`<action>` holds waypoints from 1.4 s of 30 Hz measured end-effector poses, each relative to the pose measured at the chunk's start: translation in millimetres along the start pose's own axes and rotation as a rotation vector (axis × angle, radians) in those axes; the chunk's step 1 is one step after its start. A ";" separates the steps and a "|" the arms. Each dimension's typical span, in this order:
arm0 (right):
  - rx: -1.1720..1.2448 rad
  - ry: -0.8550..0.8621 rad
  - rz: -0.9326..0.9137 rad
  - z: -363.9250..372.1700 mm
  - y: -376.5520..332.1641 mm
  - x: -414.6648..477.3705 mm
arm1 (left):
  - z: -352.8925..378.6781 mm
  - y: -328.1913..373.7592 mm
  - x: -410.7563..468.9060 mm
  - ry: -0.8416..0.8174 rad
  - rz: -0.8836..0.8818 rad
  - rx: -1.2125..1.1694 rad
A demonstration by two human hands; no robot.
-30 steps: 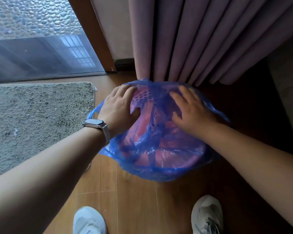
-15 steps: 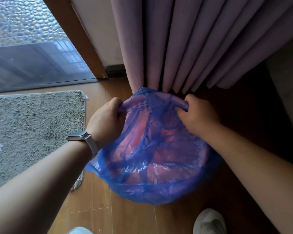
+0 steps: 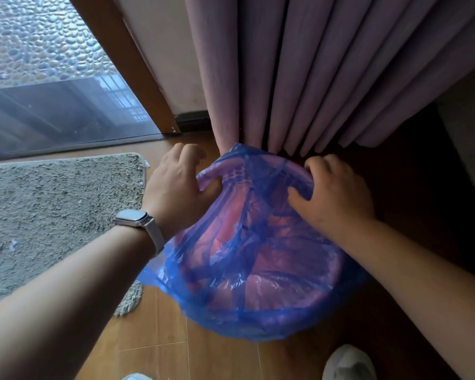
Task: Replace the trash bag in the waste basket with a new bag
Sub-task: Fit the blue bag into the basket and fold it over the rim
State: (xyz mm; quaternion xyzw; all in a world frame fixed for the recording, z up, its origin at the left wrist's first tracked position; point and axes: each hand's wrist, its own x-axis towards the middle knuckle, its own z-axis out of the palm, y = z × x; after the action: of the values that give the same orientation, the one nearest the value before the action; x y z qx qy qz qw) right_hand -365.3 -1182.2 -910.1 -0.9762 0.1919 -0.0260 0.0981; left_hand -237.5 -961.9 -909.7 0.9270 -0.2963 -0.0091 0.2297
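Observation:
A pink waste basket (image 3: 232, 172) with a perforated wall stands on the wooden floor against the curtain. A translucent blue trash bag (image 3: 258, 272) lines it and folds over its rim. My left hand (image 3: 176, 187), with a watch on the wrist, grips the far left part of the rim through the bag, thumb inside and fingers outside. My right hand (image 3: 332, 193) grips the far right part of the rim with curled fingers over the plastic. The basket's bottom is hidden by the crumpled bag.
A purple curtain (image 3: 299, 72) hangs right behind the basket. A grey shaggy mat (image 3: 52, 215) lies to the left, beside a glass door with a wooden frame (image 3: 126, 64). My white shoe (image 3: 348, 363) is at the near edge.
Both hands went from lying flat inside the bag to gripping the basket's far rim, pulling the bag edge over it. The view has shifted closer.

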 end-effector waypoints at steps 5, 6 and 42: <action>0.200 0.197 -0.402 -6.7 -38.7 16.3 | 13.7 3.6 8.7 -0.054 0.090 0.050; 0.205 0.174 -0.475 -4.8 -48.7 18.5 | 17.3 2.2 8.5 -0.053 0.074 0.034; 0.086 -0.289 0.041 13.8 -31.0 49.3 | -1.2 -8.1 -72.5 -0.178 -0.204 -0.157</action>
State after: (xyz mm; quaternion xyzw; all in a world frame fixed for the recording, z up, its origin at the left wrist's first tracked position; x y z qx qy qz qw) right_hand -307.0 -1170.2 -916.7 -0.9604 0.1946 0.1084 0.1671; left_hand -292.7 -915.4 -920.7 0.9270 -0.2181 -0.1378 0.2723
